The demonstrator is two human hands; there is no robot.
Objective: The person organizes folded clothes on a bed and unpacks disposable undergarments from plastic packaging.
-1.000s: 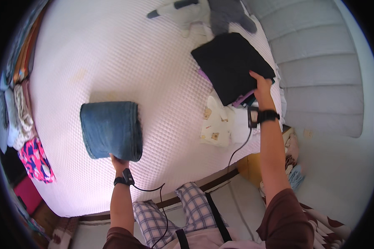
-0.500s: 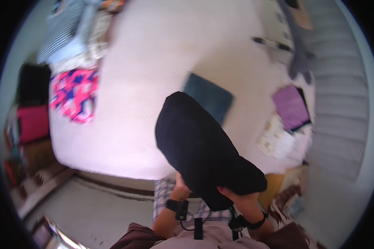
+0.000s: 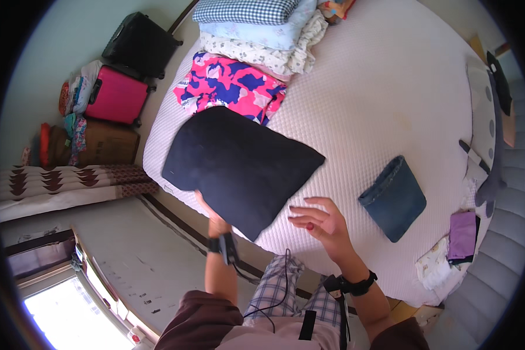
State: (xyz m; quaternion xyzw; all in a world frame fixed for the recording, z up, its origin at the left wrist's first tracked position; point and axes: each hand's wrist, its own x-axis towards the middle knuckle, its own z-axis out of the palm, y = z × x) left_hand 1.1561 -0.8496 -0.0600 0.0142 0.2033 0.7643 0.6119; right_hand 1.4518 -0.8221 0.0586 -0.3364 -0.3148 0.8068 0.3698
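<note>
Bed point(image 3: 356, 111): pale cover, fine quilted dimples. Bedding stack point(image 3: 248, 38) on bed's far left part: soft folded layers, checked and floral prints, ruffled edge. Black cloth point(image 3: 239, 166): smooth, matte, folded to a rough four-sided slab, held over bed's near left corner. Pink-and-navy camo garment point(image 3: 230, 87), thin and flat, bed's left side. Jeans point(image 3: 395, 201), right half of bed: coarse denim, folded to a rectangle, frayed-looking edge. Right hand point(image 3: 325, 224) over bed's near edge: fingers spread, slightly curled, nothing in it. Left hand point(image 3: 209, 207), bed's near left edge: has hold of black cloth; finger closure hidden underneath.
</note>
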